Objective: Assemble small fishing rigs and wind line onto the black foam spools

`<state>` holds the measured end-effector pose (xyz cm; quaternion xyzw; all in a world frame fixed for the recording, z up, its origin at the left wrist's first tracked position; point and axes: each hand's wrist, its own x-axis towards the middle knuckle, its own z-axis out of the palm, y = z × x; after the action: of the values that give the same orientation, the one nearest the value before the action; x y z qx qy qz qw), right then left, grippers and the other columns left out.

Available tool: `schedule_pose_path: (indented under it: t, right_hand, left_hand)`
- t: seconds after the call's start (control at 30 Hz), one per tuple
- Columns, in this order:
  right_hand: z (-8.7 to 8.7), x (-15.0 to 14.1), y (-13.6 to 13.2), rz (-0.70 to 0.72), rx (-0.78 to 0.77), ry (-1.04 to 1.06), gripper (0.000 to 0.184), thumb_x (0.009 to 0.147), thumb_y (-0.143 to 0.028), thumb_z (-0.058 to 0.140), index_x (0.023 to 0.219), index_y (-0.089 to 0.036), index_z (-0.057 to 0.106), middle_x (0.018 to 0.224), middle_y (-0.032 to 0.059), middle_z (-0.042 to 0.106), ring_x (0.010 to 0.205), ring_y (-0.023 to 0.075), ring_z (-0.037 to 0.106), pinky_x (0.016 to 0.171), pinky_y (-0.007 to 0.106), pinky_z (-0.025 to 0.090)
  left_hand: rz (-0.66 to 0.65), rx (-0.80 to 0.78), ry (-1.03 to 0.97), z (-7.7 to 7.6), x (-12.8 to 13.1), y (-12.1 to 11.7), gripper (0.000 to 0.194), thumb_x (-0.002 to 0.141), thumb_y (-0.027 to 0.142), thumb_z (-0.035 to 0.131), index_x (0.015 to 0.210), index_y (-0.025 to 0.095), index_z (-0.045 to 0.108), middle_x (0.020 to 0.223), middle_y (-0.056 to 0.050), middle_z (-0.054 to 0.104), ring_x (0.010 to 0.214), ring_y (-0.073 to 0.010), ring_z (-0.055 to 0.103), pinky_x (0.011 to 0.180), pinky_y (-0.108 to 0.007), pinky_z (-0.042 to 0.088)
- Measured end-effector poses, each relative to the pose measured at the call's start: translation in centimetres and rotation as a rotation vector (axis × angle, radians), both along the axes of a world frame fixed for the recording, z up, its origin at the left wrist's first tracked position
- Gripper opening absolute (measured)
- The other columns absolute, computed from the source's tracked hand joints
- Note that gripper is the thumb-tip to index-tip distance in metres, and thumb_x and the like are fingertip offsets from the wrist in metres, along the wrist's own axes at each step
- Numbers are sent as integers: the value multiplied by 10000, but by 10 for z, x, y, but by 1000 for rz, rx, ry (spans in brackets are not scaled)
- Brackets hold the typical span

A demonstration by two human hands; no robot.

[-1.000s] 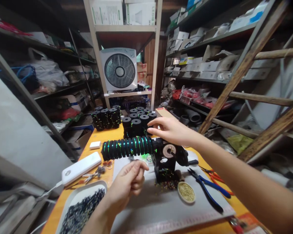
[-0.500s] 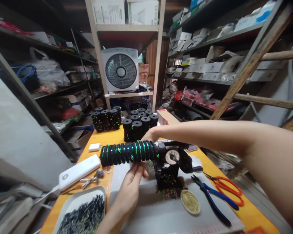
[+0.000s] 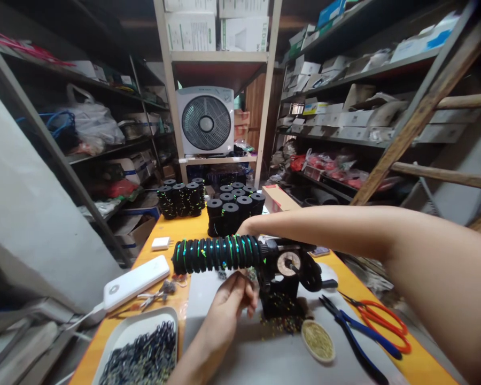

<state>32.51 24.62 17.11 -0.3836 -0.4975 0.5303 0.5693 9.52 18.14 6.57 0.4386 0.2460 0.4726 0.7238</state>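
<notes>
A black foam roll [image 3: 218, 253], wound with black cord and shiny green and blue strands, lies level on a black clamp-like stand [image 3: 280, 297]. Just below its right half is my left hand [image 3: 228, 305], fingers curled and pressed together. Whatever they pinch is too small or hidden to make out. My right arm reaches across behind the stand, and my right hand [image 3: 247, 226] is at the far side of the roll. Its fingers are hidden by the roll, so their grip does not show. Tiny coloured beads [image 3: 282, 325] lie scattered at the stand's foot.
A dish of gold-coloured bits [image 3: 318, 341], blue-handled pliers [image 3: 356, 334] and orange-handled scissors [image 3: 385, 323] lie at right. On the left are a tray of dark clips [image 3: 118, 327] and a white power bank [image 3: 136, 283]. Black foam rolls [image 3: 234, 208] stand behind; a fan [image 3: 206, 122] sits beyond.
My left hand has dropped slightly away from the roll's underside, its fingers curling more. My right hand stays behind the roll. The whole view has shifted a little.
</notes>
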Motion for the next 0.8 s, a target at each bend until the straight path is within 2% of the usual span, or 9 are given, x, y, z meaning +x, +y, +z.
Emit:
schedule_pose_path:
  t: [0.13, 0.23, 0.3, 0.43, 0.5, 0.63, 0.67, 0.73, 0.8]
  right_hand:
    - [7, -64, 38, 235, -19, -327, 199, 780, -232, 542, 724, -119, 696, 735, -1, 726, 730, 121, 672, 746, 263, 506]
    - [28, -98, 62, 435, -36, -568, 88, 634, -165, 724, 688, -99, 705, 645, -5, 711, 596, 96, 634, 691, 223, 497]
    - [41, -105, 65, 548, -36, -692, 143, 610, -178, 769, 716, -93, 724, 627, 13, 707, 568, 118, 627, 638, 233, 489]
    - [47, -97, 43, 625, 189, -960, 236, 818, -340, 623, 862, -141, 741, 796, 41, 727, 718, 165, 646, 702, 279, 476]
    - [42, -93, 23, 530, 367, -1045, 247, 867, -344, 564, 921, -172, 732, 874, 42, 716, 796, 186, 633, 757, 309, 460]
    - [23, -90, -27, 42, 736, -933, 173, 886, -248, 537, 986, -211, 674, 980, 41, 652, 936, 200, 564, 864, 328, 392]
    - [16, -89, -43, -14, 721, -896, 149, 904, -245, 512, 925, -210, 655, 908, 35, 636, 857, 181, 559, 804, 304, 402]
    - [-7, -89, -76, -103, 549, -815, 227, 951, -262, 431, 788, -211, 582, 715, 7, 556, 667, 148, 505, 651, 275, 389]
    - [-38, -94, -108, -123, 407, -682, 273, 972, -275, 376, 761, -211, 537, 687, 5, 521, 650, 147, 492, 621, 273, 384]
  left_hand:
    - [-71, -57, -47, 1, -5, -13, 384, 862, 466, 558, 654, 170, 430, 541, 80, 284, 447, -50, 216, 448, -217, 134]
    - [-97, -48, -108, 5, -11, -23, 378, 874, 460, 549, 670, 174, 408, 554, 82, 255, 464, -51, 177, 447, -219, 106]
    - [-87, -19, -108, 8, -13, -27, 378, 879, 459, 544, 672, 175, 407, 561, 77, 271, 471, -54, 194, 448, -220, 122]
    - [-45, 7, -54, 6, -14, -28, 372, 899, 453, 512, 672, 173, 419, 569, 70, 289, 482, -60, 208, 452, -226, 135]
    - [-41, 2, -52, 2, -13, -26, 352, 911, 430, 496, 682, 171, 432, 558, 72, 283, 483, -64, 203, 457, -228, 138]
    - [-58, -28, -60, -10, -12, -26, 315, 935, 373, 449, 692, 173, 440, 529, 71, 305, 471, -69, 208, 455, -230, 150]
    - [-68, -28, -55, -12, -12, -27, 312, 941, 366, 434, 694, 174, 437, 524, 69, 317, 463, -69, 213, 449, -230, 150]
    - [-94, -17, -45, -15, -15, -28, 305, 948, 354, 414, 701, 176, 432, 520, 65, 344, 450, -67, 223, 437, -227, 146]
    - [-137, -14, -46, -14, -20, -30, 303, 951, 352, 406, 703, 178, 428, 515, 63, 353, 447, -67, 234, 433, -219, 157]
